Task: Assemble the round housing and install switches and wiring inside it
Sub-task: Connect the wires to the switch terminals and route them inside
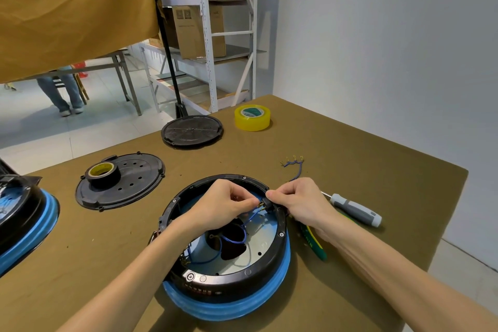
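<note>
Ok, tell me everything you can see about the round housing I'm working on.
The round housing sits open-side up on the table's brown cover: a black ring with screws, a blue band beneath, a silvery floor with a dark centre hole, and blue wires. Both hands, left hand and right hand, pinch parts at its far rim.

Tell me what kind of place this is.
Probably a small workshop or storeroom: a workbench with a screwdriver and tape roll, metal shelving holding cardboard boxes, and a half-assembled round housing.
</note>
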Tool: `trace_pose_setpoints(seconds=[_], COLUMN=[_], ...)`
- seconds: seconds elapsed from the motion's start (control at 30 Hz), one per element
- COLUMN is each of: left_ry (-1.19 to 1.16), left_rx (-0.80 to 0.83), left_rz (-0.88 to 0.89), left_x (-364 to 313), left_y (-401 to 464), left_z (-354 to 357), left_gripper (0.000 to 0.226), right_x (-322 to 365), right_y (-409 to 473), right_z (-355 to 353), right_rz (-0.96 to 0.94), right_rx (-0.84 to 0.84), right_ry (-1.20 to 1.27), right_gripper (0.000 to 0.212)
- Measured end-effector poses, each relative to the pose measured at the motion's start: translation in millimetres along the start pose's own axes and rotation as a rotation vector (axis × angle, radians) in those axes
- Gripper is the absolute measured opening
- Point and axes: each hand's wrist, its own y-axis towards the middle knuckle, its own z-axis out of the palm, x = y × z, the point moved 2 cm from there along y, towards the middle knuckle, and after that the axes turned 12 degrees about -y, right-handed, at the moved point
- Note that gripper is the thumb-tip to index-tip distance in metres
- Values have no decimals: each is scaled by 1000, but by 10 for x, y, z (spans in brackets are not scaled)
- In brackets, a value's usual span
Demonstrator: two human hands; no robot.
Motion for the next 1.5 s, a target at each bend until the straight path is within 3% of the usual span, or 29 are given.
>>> trace_pose_setpoints(seconds=[0.47,0.57,0.73,0.83,0.93,1.0,1.1,1.23,1.3,1.37,1.5], left_ry=[13,156,453,506,405,284,108,52,45,26,-4], left_rx=[-6,-31,-318,-510,-590,-598,-617,-639,-638,-634,-637], left_rz=[3,80,325,333,266,215,144,152,143,124,124], left_x=[-10,-50,-82,26,162,237,321,336,342,350,345], left_y=[6,-73,-402,-580,-633,-620,-592,-598,-608,-612,-609], left_z=[6,11,-275,-467,-531,-520,-473,-450,-461,-470,-473], left_gripper=[22,18,14,18,24,29,33,40,42,43,43], right_x=[-8,-37,-59,-101,-176,-230,-320,-400,-413,-423,-480], right_y=[31,44,104,185,301,454,731,1014,1105,1175,1266], right_z=[-18,-48,-66,-109,-165,-231,-348,-317,-246,-193,-184], right_rz=[35,10,-64,-56,-11,13,44,191,232,245,283], right_rx=[45,33,-57,-70,-75,-180,-366,-237,-254,-344,-407], right_ry=[30,1,-83,-92,2,11,-309,-719,-809,-787,-608], right_gripper=[25,24,26,28,34,36,36,36,30,17,13])
